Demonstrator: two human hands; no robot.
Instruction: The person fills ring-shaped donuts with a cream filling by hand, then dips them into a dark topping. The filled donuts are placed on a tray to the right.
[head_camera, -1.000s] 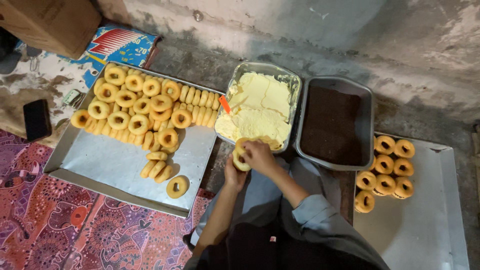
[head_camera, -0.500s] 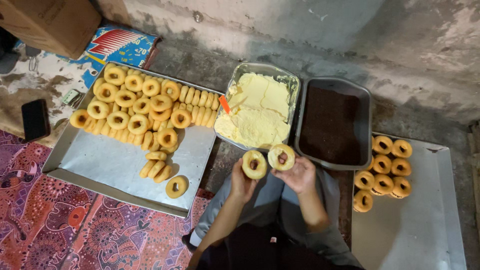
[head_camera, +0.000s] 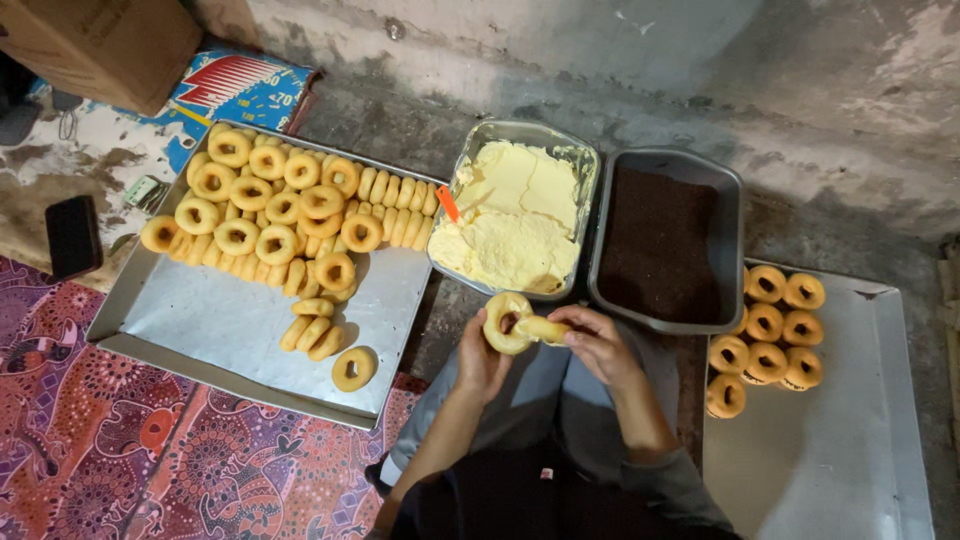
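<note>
My left hand (head_camera: 482, 362) holds a ring-shaped doughnut half (head_camera: 505, 322) upright, its face toward me. My right hand (head_camera: 598, 345) grips a second doughnut half (head_camera: 541, 328), held edge-on and touching the first one. Both hands hover just in front of a metal tray of pale yellow cream (head_camera: 515, 216), which has an orange spatula (head_camera: 448, 204) stuck in its left side. To its right sits a dark tray of brown chocolate sprinkles (head_camera: 660, 240).
A large metal tray (head_camera: 220, 325) on the left carries several plain doughnuts (head_camera: 270, 215). Another metal tray (head_camera: 830, 440) on the right holds several finished doughnuts (head_camera: 765, 335). A black phone (head_camera: 73, 235) and a cardboard box (head_camera: 100, 45) lie far left. Patterned cloth (head_camera: 120, 455) covers the floor.
One second ago both hands held one doughnut together. Then they pulled its two halves apart and faced them up. Now the halves are brought back together, the right one turned edge-on.
</note>
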